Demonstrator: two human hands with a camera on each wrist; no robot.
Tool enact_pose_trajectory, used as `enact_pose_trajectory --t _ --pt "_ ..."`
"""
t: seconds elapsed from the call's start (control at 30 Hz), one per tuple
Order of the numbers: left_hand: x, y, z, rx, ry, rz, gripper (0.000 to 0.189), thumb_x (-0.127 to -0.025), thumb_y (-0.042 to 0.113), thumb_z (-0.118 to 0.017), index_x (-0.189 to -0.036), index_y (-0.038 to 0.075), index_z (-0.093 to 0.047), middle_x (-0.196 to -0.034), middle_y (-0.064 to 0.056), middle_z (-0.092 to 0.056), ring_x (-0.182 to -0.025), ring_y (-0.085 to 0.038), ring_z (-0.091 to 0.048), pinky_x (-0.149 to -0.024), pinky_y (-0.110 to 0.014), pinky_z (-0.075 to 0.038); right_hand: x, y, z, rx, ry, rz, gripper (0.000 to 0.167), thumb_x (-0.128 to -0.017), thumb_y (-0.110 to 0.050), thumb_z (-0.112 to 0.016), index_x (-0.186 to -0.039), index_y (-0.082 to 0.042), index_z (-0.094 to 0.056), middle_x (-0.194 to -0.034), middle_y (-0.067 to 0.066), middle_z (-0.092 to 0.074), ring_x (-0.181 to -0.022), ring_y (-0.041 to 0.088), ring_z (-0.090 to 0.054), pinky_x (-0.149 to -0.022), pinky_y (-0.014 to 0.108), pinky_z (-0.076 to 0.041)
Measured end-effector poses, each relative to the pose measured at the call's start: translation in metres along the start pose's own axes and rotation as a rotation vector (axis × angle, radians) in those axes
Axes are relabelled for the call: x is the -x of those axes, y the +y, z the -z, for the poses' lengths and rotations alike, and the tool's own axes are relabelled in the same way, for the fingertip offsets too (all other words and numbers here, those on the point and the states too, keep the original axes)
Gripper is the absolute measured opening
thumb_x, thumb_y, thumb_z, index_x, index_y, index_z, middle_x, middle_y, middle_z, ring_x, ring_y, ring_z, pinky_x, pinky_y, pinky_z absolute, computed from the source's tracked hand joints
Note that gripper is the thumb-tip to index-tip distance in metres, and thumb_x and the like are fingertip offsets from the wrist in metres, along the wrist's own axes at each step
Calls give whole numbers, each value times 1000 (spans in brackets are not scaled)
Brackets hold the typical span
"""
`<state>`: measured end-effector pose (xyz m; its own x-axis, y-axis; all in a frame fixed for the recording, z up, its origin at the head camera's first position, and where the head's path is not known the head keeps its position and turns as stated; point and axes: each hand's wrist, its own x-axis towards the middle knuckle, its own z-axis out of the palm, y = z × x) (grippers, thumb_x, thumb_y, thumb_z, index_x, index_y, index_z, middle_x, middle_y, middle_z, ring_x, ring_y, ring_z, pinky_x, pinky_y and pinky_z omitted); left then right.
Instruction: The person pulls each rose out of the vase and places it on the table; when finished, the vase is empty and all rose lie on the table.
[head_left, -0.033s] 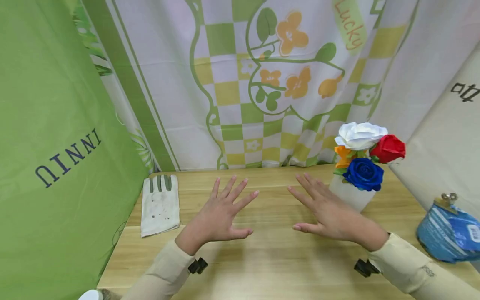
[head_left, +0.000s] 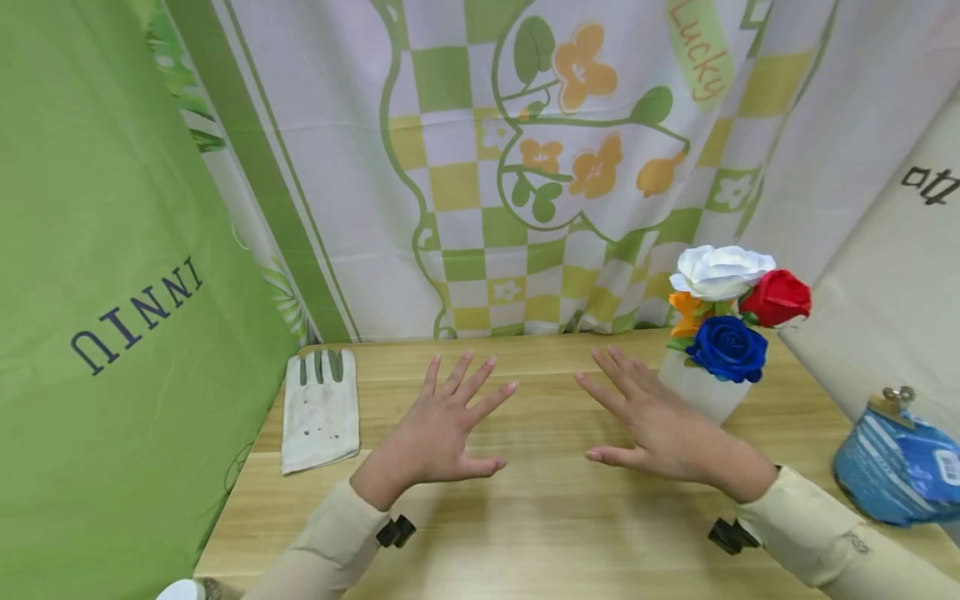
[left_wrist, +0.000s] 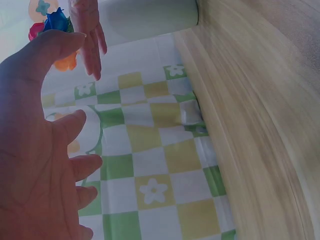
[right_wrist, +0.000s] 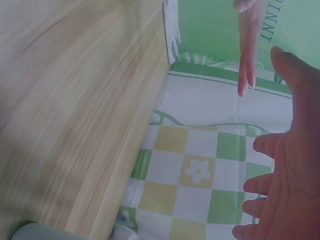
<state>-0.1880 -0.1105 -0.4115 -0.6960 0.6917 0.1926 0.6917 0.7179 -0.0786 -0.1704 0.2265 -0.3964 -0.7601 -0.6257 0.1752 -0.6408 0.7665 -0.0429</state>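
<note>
Fingers spread and palm down, my left hand point(head_left: 446, 425) is held over the wooden table point(head_left: 540, 533) with nothing in it. To its left lies a white work glove point(head_left: 321, 425) with grey-green on its fingers. My right hand point(head_left: 660, 421), also spread and holding nothing, overlaps the lower part of a white vase point(head_left: 701, 392) in the head view. In the vase are a white rose point(head_left: 720, 273), a red rose point(head_left: 780, 298), a blue rose point(head_left: 727, 348) and an orange flower point(head_left: 686, 315). Both wrist views show the hands raised above the tabletop, thumbs extended.
A blue pouch-like bag point(head_left: 892, 467) with a metal clasp stands at the table's right edge. The white top of a container point(head_left: 182, 590) shows at the bottom left. A checked curtain point(head_left: 480, 208) hangs behind the table, and green cloth point(head_left: 112, 208) closes off the left side.
</note>
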Motion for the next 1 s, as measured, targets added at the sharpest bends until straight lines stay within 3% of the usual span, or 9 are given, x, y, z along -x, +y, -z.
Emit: enact_pose_trajectory --t 0.27,0.47,0.67,0.77,0.9,1.0 --pt "-1 1 -1 3 18 -11 90 -86 74 -56 -159 33 -24 -169 -9 -17 -155 -42 -15 -117 -76 -15 1 2 -1 21 31 13 91 -90 -67 -59 -160 -20 -24 -169 18 -3 -152 47 -20 -115 68 -32" --pt "0 4 -1 4 -18 -1 91 -87 74 -54 -160 35 -18 -169 -8 -15 -156 -41 -12 -118 -75 -14 8 -2 0 -9 28 -10 93 -89 -66 -61 -161 -23 -21 -170 15 -3 -154 44 -17 -116 66 -33" --pt "-3 4 -3 21 -37 10 87 -89 73 -52 -160 33 -22 -169 -9 -16 -156 -39 -10 -119 -75 -14 21 -8 4 -31 79 -18 90 -90 -59 -65 -161 -26 -19 -168 13 -17 -151 42 -27 -113 60 -39" --pt "-13 4 -3 20 -3 19 81 -91 68 -53 -158 31 -28 -168 -9 -21 -156 -38 -15 -118 -74 -17 32 -8 6 -43 205 -18 81 -88 -46 -73 -156 -22 -36 -157 10 -43 -139 33 -49 -104 49 -49" --pt "-42 7 3 72 125 -6 62 -95 52 -60 -148 22 -48 -158 -10 -42 -148 -34 -37 -116 -70 -29 50 0 0 -162 469 -7 50 -82 -21 -78 -130 -14 -65 -119 2 -73 -109 11 -68 -93 19 -52" --pt "-72 16 8 307 157 -54 45 -97 38 -62 -137 17 -60 -143 -5 -60 -136 -25 -54 -115 -56 -42 63 11 -13 -301 705 32 21 -85 -10 -72 -107 -7 -75 -97 3 -77 -102 -5 -65 -94 4 -44"
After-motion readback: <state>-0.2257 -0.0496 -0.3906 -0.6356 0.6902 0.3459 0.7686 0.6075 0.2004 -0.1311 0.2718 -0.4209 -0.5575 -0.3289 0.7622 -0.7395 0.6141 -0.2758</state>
